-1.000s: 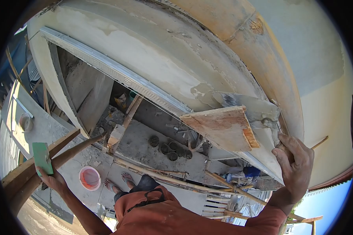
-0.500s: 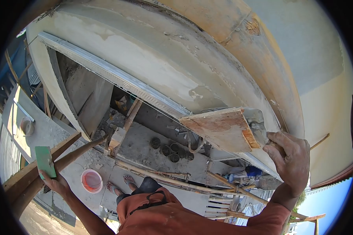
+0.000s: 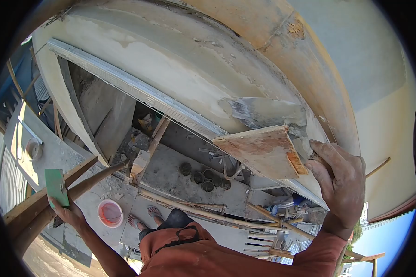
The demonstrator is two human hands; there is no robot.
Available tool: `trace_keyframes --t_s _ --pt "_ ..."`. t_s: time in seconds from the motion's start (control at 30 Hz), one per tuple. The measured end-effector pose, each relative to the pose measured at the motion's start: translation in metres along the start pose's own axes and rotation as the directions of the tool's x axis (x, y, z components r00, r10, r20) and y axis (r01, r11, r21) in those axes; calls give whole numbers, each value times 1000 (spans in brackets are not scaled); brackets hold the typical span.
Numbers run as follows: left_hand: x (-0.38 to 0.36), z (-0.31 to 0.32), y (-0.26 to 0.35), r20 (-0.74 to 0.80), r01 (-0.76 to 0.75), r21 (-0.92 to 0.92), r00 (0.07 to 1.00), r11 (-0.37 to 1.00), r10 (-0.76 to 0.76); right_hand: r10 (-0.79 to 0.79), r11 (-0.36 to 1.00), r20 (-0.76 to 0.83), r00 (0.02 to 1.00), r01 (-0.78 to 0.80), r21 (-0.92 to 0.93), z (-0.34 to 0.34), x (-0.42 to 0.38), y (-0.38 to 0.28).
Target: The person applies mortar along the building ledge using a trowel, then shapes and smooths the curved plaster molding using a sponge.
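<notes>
My left hand [image 3: 69, 213], low at the left, is closed on the lower end of a green rectangular plastering float [image 3: 56, 187] with grey smears on it. On the right, my right hand [image 3: 339, 177] has its fingers and thumb curled together; I cannot tell what is inside them. Grey wet mortar [image 3: 301, 138] lies right at its fingertips. Just left of these fingers is a wooden board [image 3: 259, 152], stained brown and grey, with a splintered right end. Above the board, a fresh wet smear [image 3: 263, 112] covers part of the curved plastered wall [image 3: 171, 76].
A pale metal strip [image 3: 134, 90] edges the opening below the wall. Wooden poles [image 3: 92, 180] cross near my left hand. Below are a pink bucket [image 3: 110, 213], several dark round pots [image 3: 203, 177] and bamboo scaffolding [image 3: 194, 210]. A curved ledge [image 3: 309, 60] runs overhead.
My right hand has moved up and slightly left beside the wooden board. A wider wet smear now shows on the wall above the board. My left hand still holds the green float, shifted slightly.
</notes>
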State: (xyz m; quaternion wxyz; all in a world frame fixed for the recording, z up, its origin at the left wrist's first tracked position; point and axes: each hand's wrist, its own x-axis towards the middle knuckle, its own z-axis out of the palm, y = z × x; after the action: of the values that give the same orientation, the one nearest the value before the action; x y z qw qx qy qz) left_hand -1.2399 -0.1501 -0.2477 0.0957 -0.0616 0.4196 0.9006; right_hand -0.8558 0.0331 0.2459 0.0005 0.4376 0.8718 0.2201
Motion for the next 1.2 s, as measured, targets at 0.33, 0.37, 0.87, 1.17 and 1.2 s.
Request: trace_keyframes --t_s 0.33,0.37,0.87,1.17,1.2 --pt "1 -6 6 -12 -34 25 999 999 35 157 982 15 988 -157 109 -7 -25 21" --pt "1 -6 5 -30 -30 43 999 999 32 150 983 12 989 -150 106 -6 -21 21" --pt "-7 16 3 58 5 49 998 999 -8 177 984 66 982 -175 -34 -5 -38 32" --pt "2 45 7 246 -26 140 969 990 -10 167 986 -31 985 -166 32 15 -57 52" --pt "7 40 3 276 -86 226 961 970 21 190 981 -20 982 -189 44 16 -61 55"
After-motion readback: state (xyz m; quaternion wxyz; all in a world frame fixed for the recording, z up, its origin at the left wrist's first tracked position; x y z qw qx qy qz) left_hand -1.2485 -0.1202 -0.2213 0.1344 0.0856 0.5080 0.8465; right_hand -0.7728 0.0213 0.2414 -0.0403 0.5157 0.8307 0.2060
